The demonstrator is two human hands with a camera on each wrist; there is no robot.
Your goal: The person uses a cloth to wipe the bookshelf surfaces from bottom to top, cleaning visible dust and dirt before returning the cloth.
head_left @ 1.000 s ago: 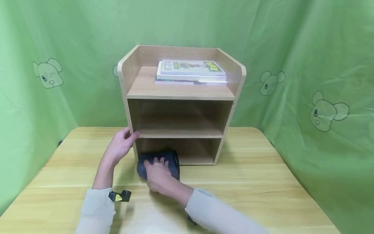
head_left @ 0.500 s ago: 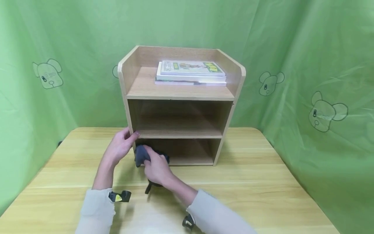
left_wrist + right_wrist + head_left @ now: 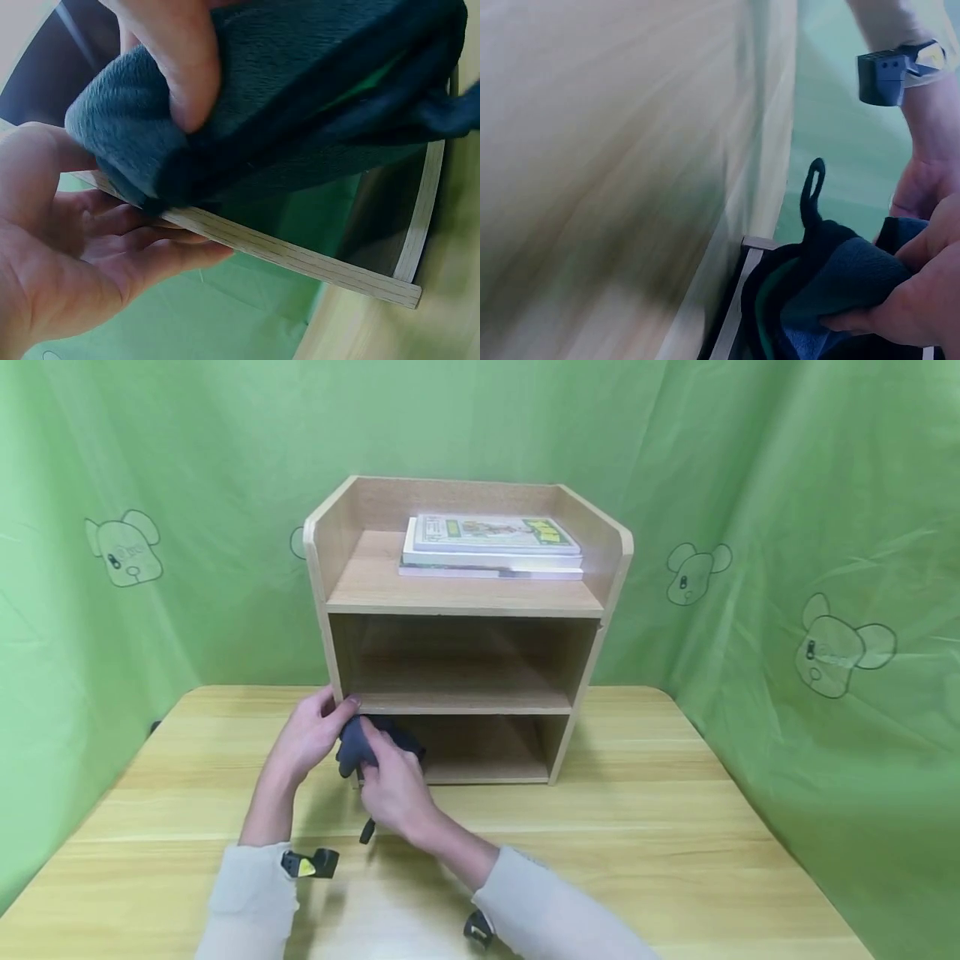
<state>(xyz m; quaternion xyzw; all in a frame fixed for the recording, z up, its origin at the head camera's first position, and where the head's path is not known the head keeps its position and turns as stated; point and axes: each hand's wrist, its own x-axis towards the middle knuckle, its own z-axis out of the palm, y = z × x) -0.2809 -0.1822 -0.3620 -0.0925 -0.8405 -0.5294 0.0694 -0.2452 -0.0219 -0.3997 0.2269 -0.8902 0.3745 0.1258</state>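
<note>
A big green curtain [image 3: 480, 418] with mouse faces drawn on it hangs all around. In front of it is a pale wooden table [image 3: 675, 860]. On the table stands a wooden shelf unit [image 3: 457, 600] with three levels. If the right hand pushes hard and the left hand lets go, I think the whole unit could slide or turn.

On the top level lies a stack of books [image 3: 491, 547], near the right wall. A hard bump might make the top ones slip.

A dark blue fuzzy cloth [image 3: 356, 752] is bunched over the front edge of the left wall, low down by the bottom level. The right hand [image 3: 397, 789] pinches it between thumb and fingers. That pinch takes in only part of the cloth, so a snag on the wood edge could pull it loose.

The left hand [image 3: 311, 735] holds the left wall, thumb in front and fingers behind. The cloth is so close to this thumb that they could get in each other's way; I can't tell if they touch.

A little black loop [image 3: 813, 191] hangs off the cloth. It might catch on the corner.
</note>
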